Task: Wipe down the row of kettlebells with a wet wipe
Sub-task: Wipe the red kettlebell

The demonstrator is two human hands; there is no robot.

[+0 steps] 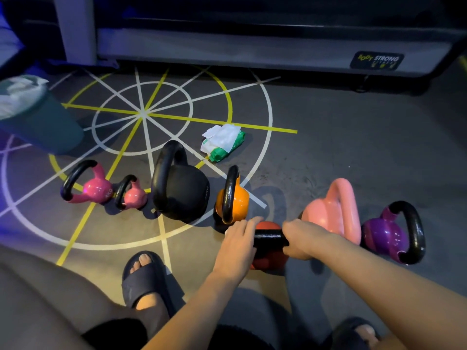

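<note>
Several kettlebells stand in a row on the floor: two pink ones (97, 189) (134, 195), a big black one (184, 195), an orange one (233, 198), a red one (269, 260), a light pink one (333, 213) and a purple one (386, 236). My right hand (302, 239) grips the right end of the red kettlebell's black handle (270, 238). My left hand (240, 239) curls over the handle's left end. A sliver of white wet wipe (226, 232) shows at that hand's edge; the rest is hidden beneath it.
A green and white wipes pack (222, 142) lies open on the floor behind the row. A teal bin (43, 122) lined with a white bag stands at the left. A grey machine base (252, 49) runs along the back. My sandalled foot (144, 276) is near the row.
</note>
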